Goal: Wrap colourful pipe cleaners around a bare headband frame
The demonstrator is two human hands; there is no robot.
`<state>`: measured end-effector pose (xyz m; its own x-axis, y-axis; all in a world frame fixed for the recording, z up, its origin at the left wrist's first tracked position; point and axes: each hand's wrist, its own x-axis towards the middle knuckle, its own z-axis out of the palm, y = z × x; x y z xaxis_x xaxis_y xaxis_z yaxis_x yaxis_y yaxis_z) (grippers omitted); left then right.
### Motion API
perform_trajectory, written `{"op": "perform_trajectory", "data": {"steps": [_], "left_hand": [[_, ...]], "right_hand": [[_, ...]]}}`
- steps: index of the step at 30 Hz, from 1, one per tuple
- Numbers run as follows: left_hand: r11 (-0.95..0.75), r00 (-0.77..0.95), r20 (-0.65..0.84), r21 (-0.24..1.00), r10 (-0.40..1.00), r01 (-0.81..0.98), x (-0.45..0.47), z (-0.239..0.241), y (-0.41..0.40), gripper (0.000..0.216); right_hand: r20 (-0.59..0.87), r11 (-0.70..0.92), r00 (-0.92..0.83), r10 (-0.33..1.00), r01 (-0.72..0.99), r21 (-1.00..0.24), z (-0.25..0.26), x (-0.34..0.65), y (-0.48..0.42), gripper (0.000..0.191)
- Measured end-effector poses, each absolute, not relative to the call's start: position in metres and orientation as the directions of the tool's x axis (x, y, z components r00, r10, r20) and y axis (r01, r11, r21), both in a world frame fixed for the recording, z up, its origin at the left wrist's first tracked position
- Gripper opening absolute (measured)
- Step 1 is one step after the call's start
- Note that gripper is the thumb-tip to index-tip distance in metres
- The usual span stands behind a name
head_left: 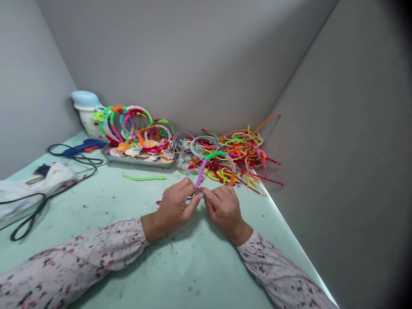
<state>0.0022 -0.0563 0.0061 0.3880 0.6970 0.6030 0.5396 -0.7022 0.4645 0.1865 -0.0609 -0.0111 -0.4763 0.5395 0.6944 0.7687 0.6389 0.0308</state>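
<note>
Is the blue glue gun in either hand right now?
No, the blue glue gun lies on the table beside the metal tray, while the left hand and right hand hold the multicoloured ring.

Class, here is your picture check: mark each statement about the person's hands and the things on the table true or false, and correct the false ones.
1. The left hand and right hand are together at a fuzzy band. True.
2. Seashells lie in the metal tray. True.
3. The tangled pile is left of the tray. False: it is to the right.
4. The cup has a red lid. False: the lid is light blue.
5. A green strip lies on the table in front of the tray. True.
6. The right hand holds the blue glue gun. False: it lies on the table, left of the tray.
</note>
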Motion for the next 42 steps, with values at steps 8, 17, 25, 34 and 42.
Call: {"op": "perform_trajectory", "data": {"steps": [8, 17, 25, 34, 42], "left_hand": [[-0.613, 0.338, 0.512, 0.624, 0.789, 0.485, 0.005, 0.011, -0.058, 0.018], [-0.255, 0.299, 0.18, 0.938, 0.937, 0.233, 0.011, 0.012, -0.051, 0.022], [-0.045, 0.269, 0.018, 0.995, 0.963, 0.093, 0.013, 0.009, -0.048, 0.017], [0.034, 0.293, -0.047, 0.998, 0.955, 0.049, 0.013, 0.008, -0.048, 0.025], [-0.229, 0.294, 0.17, 0.957, 0.941, 0.181, 0.001, -0.009, -0.032, 0.017]], "right_hand": [[0.677, 0.639, -0.48, 0.558, 0.769, 0.017, -0.009, 0.185, -0.062, 0.028], [0.663, 0.62, -0.486, 0.569, 0.784, 0.042, -0.01, 0.185, -0.061, 0.026], [0.647, 0.609, -0.499, 0.576, 0.79, 0.067, -0.009, 0.184, -0.061, 0.025], [0.595, 0.607, -0.502, 0.628, 0.794, 0.03, -0.016, 0.185, -0.056, 0.025], [0.564, 0.58, -0.424, 0.709, 0.805, -0.123, -0.021, 0.186, -0.054, 0.025]]}}
